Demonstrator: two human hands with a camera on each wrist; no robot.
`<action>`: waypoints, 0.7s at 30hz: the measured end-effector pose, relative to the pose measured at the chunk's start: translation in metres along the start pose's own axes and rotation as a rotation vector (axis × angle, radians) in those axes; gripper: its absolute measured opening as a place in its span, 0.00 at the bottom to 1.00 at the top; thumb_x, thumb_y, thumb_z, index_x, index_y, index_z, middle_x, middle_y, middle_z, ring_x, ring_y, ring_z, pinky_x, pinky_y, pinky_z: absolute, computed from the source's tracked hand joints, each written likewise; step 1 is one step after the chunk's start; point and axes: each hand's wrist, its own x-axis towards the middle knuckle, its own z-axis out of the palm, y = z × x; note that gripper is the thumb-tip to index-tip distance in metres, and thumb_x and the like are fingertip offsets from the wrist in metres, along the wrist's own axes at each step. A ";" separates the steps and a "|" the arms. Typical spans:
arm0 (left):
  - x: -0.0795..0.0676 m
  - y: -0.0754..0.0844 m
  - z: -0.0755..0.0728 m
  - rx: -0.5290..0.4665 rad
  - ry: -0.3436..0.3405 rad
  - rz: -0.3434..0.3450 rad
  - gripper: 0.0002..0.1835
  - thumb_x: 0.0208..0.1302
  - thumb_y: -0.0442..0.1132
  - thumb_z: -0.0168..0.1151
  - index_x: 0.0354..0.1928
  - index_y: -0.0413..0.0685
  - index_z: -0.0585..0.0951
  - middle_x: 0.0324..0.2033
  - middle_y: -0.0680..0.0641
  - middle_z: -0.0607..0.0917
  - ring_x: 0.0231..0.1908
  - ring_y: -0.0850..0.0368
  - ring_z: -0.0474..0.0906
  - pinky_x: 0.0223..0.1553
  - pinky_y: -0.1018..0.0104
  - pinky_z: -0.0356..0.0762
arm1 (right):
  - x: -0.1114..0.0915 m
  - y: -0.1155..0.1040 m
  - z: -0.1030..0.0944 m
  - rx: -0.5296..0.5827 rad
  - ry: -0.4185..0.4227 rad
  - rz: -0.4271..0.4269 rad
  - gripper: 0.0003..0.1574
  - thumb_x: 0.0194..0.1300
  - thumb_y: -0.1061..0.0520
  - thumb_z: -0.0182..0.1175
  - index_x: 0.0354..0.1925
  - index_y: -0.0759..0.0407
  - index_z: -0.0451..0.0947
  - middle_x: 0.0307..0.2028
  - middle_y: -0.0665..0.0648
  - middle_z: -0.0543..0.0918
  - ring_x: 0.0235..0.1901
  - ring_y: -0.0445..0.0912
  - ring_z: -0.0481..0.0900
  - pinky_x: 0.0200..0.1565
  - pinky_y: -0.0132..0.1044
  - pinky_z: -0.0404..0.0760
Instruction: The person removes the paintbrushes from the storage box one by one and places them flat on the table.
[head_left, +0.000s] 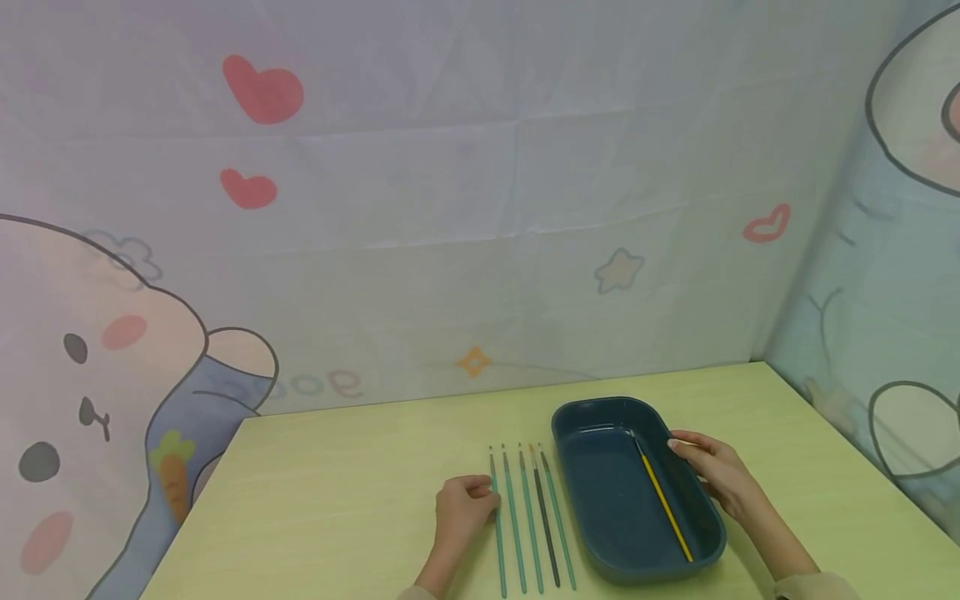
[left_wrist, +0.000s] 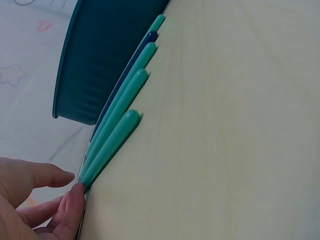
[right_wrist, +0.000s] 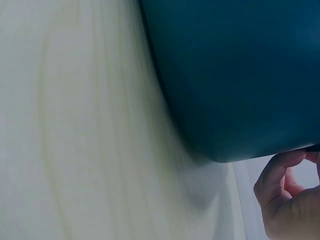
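Several slim paintbrushes [head_left: 527, 517] lie side by side on the table, mostly teal with one dark handle among them. My left hand [head_left: 462, 510] is at the leftmost teal paintbrush [head_left: 501, 554], its fingertips touching it. In the left wrist view, a small gap shows between the thumb [left_wrist: 60, 176] and the other fingers. To the right stands a dark blue tray [head_left: 600, 492], with a yellow paintbrush [head_left: 666, 504] lying inside along its right side. My right hand [head_left: 716, 471] grips the tray's right rim; curled fingers [right_wrist: 280, 172] show at that rim in the right wrist view.
The light wood-patterned table [head_left: 337, 500] extends to both sides of the brushes and tray. Behind it hangs a pale cloth [head_left: 420, 208] printed with hearts and cartoon animals, and a similar cloth hangs along the right edge.
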 end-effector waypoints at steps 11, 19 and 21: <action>0.001 -0.001 -0.001 0.004 0.018 -0.026 0.16 0.49 0.27 0.63 0.43 0.32 0.83 0.27 0.46 0.84 0.21 0.63 0.80 0.25 0.74 0.83 | 0.000 -0.001 -0.001 0.012 -0.004 -0.004 0.43 0.68 0.42 0.56 0.69 0.67 0.58 0.49 0.50 0.81 0.40 0.37 0.81 0.39 0.38 0.85; 0.000 -0.001 -0.001 0.039 0.037 -0.029 0.15 0.48 0.28 0.65 0.42 0.34 0.83 0.26 0.47 0.85 0.21 0.62 0.79 0.25 0.73 0.82 | 0.000 -0.001 0.000 0.032 -0.004 0.014 0.43 0.68 0.43 0.56 0.69 0.67 0.58 0.46 0.48 0.82 0.40 0.37 0.82 0.39 0.37 0.85; 0.000 0.000 -0.002 0.049 0.045 -0.027 0.15 0.48 0.28 0.65 0.42 0.34 0.84 0.26 0.47 0.85 0.22 0.62 0.79 0.25 0.72 0.82 | 0.000 -0.001 0.000 0.031 -0.004 0.013 0.42 0.68 0.43 0.56 0.69 0.67 0.58 0.46 0.49 0.82 0.39 0.37 0.82 0.39 0.38 0.85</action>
